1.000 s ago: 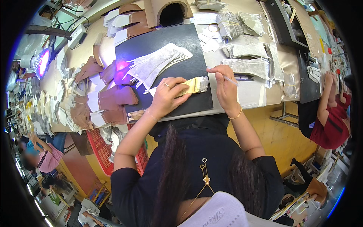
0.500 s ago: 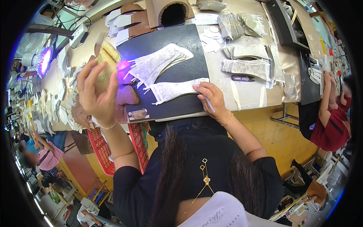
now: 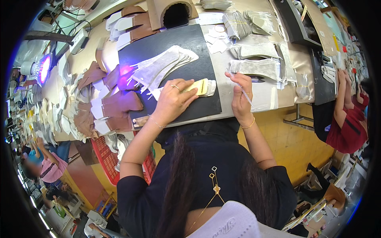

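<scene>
My left hand (image 3: 173, 100) lies over a yellow block (image 3: 201, 86), its fingers curled on top. That block presses on a whitish cut piece (image 3: 212, 87) on the black mat (image 3: 194, 115); most of the piece is under my hand and the block. To the right, off the mat, my right hand (image 3: 242, 97) is raised with a thin whitish stick-like tool (image 3: 247, 97) between its fingers. I cannot make out the tool's exact kind. Just beyond my left hand, a fan of grey-white cut pieces (image 3: 158, 71) with narrow strips at one end lies on the mat.
Brown and white pieces (image 3: 117, 105) overlap left of the mat, near a glowing purple lamp (image 3: 44, 68). Grey stacks (image 3: 254, 67) lie at the right. A cardboard form with a dark arched opening (image 3: 176, 16) stands behind. A red basket (image 3: 104, 156) is below the table edge.
My left hand has come down and right, bringing the yellow block from the air onto the whitish piece. My right hand has let go of that piece and moved right, still holding the stick-like tool.
</scene>
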